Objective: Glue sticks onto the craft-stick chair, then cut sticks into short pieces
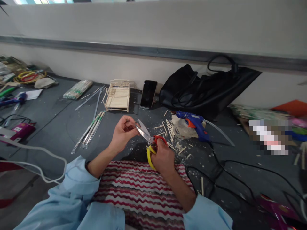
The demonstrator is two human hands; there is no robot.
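My right hand [163, 158] grips scissors [146, 135] with yellow and red handles, the blades parted and pointing up to the left. My left hand [123, 131] is pinched shut right at the blade tips, holding a small thin piece I cannot make out. Both hands work over a red-and-white striped cloth [141, 191] on my lap. Cut wooden sticks [169, 127] and chips lie scattered just beyond the scissors.
A blue glue gun [194, 124] rests on crumpled paper, its cable running right. A small stick-built bench model [117, 95], a phone [148, 93] and a black bag [203, 89] stand by the wall. Long stick bundles [92, 129] lie left. White cord [38, 150] loops near left.
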